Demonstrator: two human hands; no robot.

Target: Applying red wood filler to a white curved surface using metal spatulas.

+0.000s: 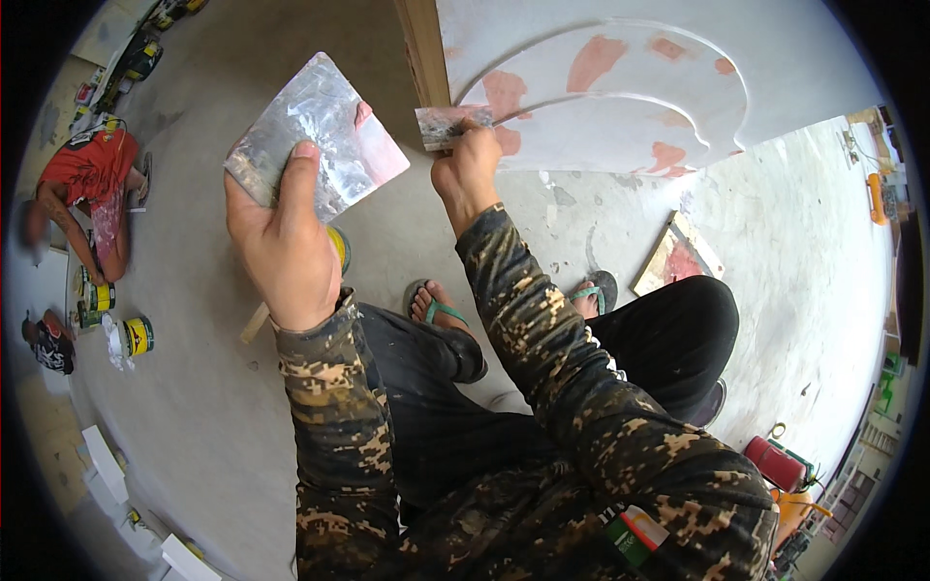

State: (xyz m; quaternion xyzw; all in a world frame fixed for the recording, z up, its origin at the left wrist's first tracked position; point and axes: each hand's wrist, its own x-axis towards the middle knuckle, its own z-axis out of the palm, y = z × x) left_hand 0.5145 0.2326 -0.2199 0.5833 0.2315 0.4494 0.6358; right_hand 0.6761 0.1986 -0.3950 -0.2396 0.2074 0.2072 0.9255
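Note:
My left hand grips a squarish metal putty plate, thumb on top. Grey smears cover the plate, and pinkish filler lies along its right side. A small flat putty scraper is pinched in my right hand, its blade beside the near left corner of a white panel. The panel carries raised curved moulding and several patches of pink filler. Whether the blade touches the panel I cannot tell. Partly hidden behind my left wrist is a yellow-banded can.
On the floor at right lies a wooden board with reddish filler. A person in a red shirt bends over cans at far left; another yellow-banded can stands nearby. A red cylinder is at lower right.

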